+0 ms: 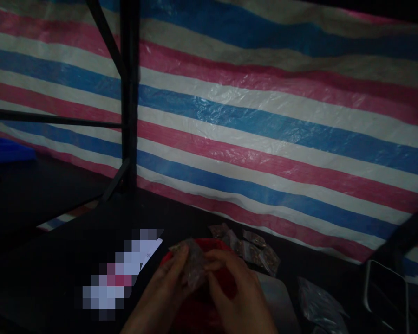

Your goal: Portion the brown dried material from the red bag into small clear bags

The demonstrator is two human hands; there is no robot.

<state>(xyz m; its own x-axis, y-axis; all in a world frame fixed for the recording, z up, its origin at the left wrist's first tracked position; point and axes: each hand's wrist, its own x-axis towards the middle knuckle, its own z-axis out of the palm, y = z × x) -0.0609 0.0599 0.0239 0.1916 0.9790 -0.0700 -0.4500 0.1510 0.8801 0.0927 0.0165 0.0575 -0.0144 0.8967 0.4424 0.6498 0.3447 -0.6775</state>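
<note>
Both my hands meet low in the middle of the view over a red bowl (195, 306). My left hand (165, 292) pinches the left side of a small clear plastic bag (194, 264) with dark brownish contents. My right hand (238, 292) grips the same bag from the right, fingers curled on it. Several filled small bags (254, 250) lie on the dark table just behind the bowl.
A striped red, white and blue tarp (264, 125) hangs behind the dark table. A black metal post (128, 93) stands at the left. A pixelated paper (121, 273) lies left of my hands. Empty clear bags (320, 306) and a metal-rimmed object (386, 292) are at the right.
</note>
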